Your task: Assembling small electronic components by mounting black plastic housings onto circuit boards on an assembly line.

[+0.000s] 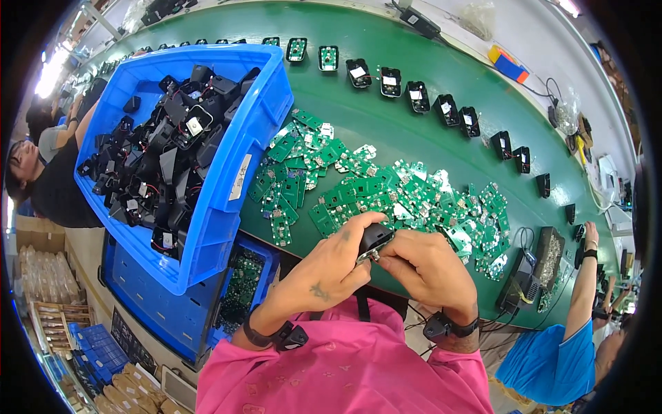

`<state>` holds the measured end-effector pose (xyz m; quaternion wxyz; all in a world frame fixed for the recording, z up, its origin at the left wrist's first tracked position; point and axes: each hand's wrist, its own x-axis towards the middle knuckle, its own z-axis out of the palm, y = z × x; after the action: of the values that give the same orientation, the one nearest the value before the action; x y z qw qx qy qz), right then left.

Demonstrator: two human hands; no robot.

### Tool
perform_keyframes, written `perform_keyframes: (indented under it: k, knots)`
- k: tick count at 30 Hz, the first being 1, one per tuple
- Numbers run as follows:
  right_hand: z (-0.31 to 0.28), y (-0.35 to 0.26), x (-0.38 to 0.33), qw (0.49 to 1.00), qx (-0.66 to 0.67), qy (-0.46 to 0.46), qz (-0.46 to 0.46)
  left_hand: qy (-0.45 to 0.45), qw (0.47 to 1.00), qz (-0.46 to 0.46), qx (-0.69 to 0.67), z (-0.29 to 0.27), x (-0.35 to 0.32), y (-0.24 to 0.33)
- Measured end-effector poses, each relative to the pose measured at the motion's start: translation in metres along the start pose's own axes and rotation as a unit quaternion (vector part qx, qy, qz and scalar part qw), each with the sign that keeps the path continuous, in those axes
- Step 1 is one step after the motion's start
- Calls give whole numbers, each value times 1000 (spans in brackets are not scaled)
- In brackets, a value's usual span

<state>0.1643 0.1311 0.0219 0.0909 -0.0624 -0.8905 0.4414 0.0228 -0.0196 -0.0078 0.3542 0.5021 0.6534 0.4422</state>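
My left hand (329, 265) and my right hand (426, 265) meet close to my chest and both grip a small black plastic housing (373, 239). A bit of metal or circuit board shows at the housing's lower edge between my fingertips. Just beyond my hands a loose pile of green circuit boards (386, 190) lies on the green conveyor belt (407, 131). A blue bin (238, 155) to my left is full of black housings with wires (162, 155).
A row of black housings with boards inside (417, 96) runs along the belt's far side. A lower blue bin (241, 286) holds more green boards. One person (48, 172) sits at far left, another in blue (558, 345) at right. Cardboard trays are stacked lower left.
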Motion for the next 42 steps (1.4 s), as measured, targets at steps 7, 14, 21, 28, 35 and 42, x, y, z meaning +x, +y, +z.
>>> perform_keyframes:
  k: [7, 14, 21, 28, 35, 42]
  knots:
    - [-3, -2, 0, 999, 35, -9, 4, -15, 1000, -9, -20, 0, 0, 2]
    - [0, 2, 1, 999, 28, -4, 18, -10, 1000, -23, 19, 1, 0, 3]
    - [24, 0, 2, 995, -45, 72, 45, 62, 995, -4, 79, 18, -4, -10]
    - [37, 13, 0, 952, 99, 191, 219, 156, 931, -103, -314, 31, -16, -30]
    - [60, 12, -7, 914, 273, 187, 234, 87, 961, -49, -259, 16, -7, -29]
    - [73, -6, -11, 957, 88, 266, 70, 124, 980, -30, -150, 25, -7, -31]
